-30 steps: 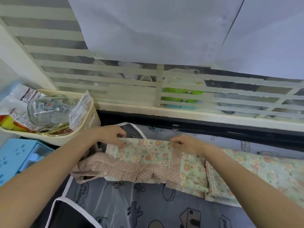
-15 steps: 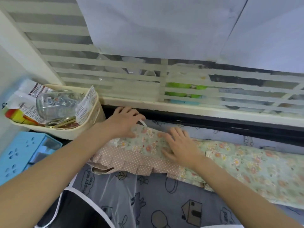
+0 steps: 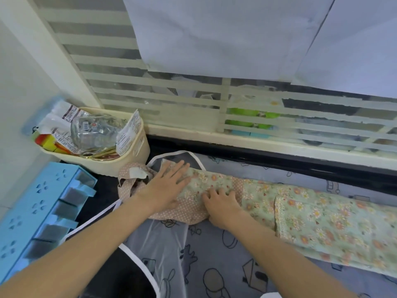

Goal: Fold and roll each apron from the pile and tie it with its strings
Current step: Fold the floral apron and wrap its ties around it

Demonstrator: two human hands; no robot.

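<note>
My floral apron (image 3: 300,211) lies folded into a long band near the back edge of the bench (image 3: 120,274). My left hand (image 3: 165,190) presses flat on its left end; my right hand (image 3: 223,203) presses beside it with fingers bent. Rolling and tying are not yet done, I think.

We are seeing two bare forearms reaching in, the left hand (image 3: 169,186) and right hand (image 3: 222,204) (no sleeves, rings or watches showing).
</note>
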